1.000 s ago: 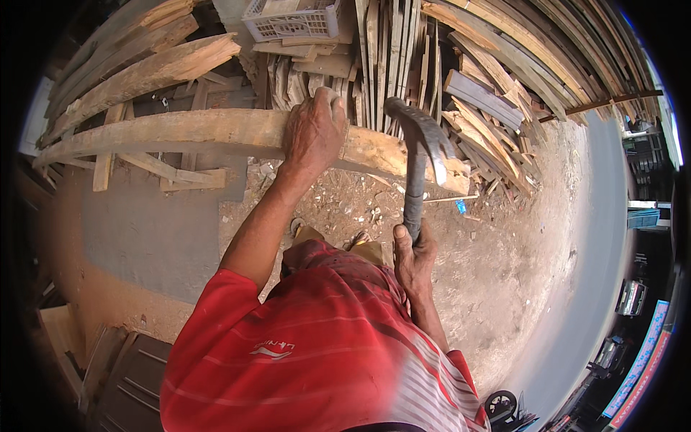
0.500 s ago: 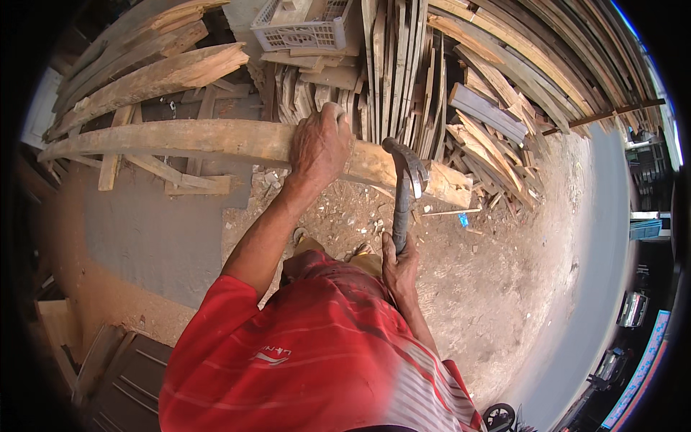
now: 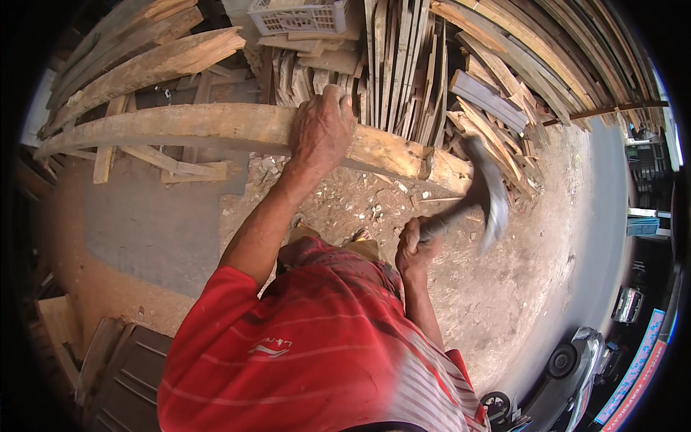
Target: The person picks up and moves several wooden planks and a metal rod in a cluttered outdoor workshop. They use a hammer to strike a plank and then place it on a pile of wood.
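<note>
A long, thick wooden beam (image 3: 209, 124) lies crosswise in front of me, its right end rough and split. My left hand (image 3: 322, 131) is wrapped over the top of it, right of its middle. Out past the beam's right end, a claw hammer (image 3: 484, 191) is tilted and smeared by motion. My right hand (image 3: 417, 248) grips its dark handle low down, nearer to my body than the beam. Whether the hammer head touches the beam's end I cannot tell.
Stacked boards (image 3: 403, 65) stand behind the beam, beside a white plastic crate (image 3: 299, 18). More rough planks (image 3: 144, 72) lie at the far left. Wood chips litter the dirt floor (image 3: 489, 288). A road (image 3: 601, 216) with a car (image 3: 568, 374) runs along the right.
The hammer has swung right and turned from upright to tilted outward. My right hand has moved slightly right with it. My left hand stays on the beam. A car has appeared at lower right.
</note>
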The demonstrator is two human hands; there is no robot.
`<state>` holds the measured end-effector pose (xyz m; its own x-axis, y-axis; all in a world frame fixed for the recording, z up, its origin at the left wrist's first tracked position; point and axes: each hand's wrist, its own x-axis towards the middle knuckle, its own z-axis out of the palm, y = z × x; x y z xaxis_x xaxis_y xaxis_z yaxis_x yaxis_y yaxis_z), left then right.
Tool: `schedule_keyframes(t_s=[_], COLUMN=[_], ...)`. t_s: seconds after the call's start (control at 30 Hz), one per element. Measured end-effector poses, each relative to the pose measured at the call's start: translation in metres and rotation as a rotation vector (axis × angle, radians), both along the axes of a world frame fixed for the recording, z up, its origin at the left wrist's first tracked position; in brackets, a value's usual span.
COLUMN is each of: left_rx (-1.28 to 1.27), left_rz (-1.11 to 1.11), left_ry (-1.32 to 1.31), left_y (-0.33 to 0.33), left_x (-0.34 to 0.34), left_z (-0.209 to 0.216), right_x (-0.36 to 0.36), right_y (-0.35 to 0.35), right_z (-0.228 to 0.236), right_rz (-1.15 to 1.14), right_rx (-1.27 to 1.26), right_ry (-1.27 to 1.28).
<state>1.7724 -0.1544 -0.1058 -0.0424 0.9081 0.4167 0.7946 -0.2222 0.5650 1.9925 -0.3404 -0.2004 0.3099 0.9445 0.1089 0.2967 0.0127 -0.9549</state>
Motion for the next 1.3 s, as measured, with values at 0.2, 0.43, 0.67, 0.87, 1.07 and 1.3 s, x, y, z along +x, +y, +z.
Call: schedule_keyframes(t_s=[0.2, 0.43, 0.67, 0.87, 1.07, 1.3], left_rx=[0.045, 0.01, -0.062, -0.037, -0.099, -0.083], left_rz=[0.009, -0.018, -0.013, -0.003, -0.008, 0.009], left_ry=[0.045, 0.002, -0.018, -0.014, -0.056, -0.076], left_y=[-0.001, -0.001, -0.001, -0.008, 0.003, 0.003], left_x=[-0.005, -0.007, 0.001, -0.006, -0.006, 0.001], left_z=[-0.007, -0.004, 0.006, -0.003, 0.0, 0.0], right_x=[-0.032, -0.02, -0.005, -0.038, -0.026, -0.001], right_y=[0.011, 0.018, 0.012, 0.016, 0.03, 0.019], right_z=[0.073, 0.148, 0.013, 0.09, 0.136, 0.015], right_rz=[0.123, 0.001, -0.053, 0.171, 0.045, -0.035], right_rx=[-0.463, 0.672, -0.098, -0.36, 0.686, -0.12], right_ry=[0.003, 0.197, -0.083, -0.112, 0.135, -0.056])
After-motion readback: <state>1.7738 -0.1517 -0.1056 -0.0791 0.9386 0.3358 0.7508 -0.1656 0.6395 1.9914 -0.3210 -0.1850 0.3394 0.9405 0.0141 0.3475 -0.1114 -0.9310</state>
